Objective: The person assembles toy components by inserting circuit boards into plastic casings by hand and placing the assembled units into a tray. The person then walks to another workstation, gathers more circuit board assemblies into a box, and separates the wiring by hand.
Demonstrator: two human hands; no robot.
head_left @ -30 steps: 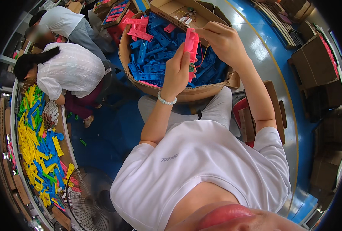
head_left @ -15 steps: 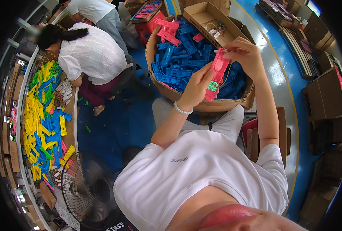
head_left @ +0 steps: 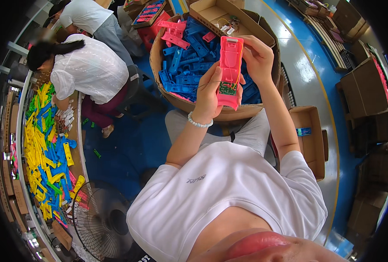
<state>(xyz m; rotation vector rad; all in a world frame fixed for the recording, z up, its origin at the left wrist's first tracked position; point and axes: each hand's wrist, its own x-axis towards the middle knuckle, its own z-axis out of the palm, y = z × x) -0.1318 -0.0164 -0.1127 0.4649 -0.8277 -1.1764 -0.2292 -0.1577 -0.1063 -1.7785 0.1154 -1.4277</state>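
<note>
Above a big cardboard box, my left hand (head_left: pixel 208 94) is closed round the lower part of a pink plastic casing (head_left: pixel 230 61). The casing stands nearly upright in view, its open inner side facing me. A small green circuit board (head_left: pixel 227 88) sits in its lower half. A metal-coloured piece (head_left: pixel 232 40) lies at its top end. Thin yellow and reddish wire (head_left: pixel 240 61) runs along the right edge. My right hand (head_left: pixel 260 61) has its fingers bent against that upper right edge; the fingertips are partly hidden behind the casing.
The large cardboard box (head_left: pixel 160 85) before me holds blue casings (head_left: pixel 187 80) and a few pink ones (head_left: pixel 175 34). A shallow carton (head_left: pixel 209 12) with small wired parts rests on it. At left stand a fan (head_left: pixel 100 218), a table of coloured casings (head_left: pixel 36 159) and two people (head_left: pixel 91 67).
The pink casing has turned from tilted to nearly upright, its inside now facing me. My right hand has moved from its top end down to the right edge. The whole view has shifted.
</note>
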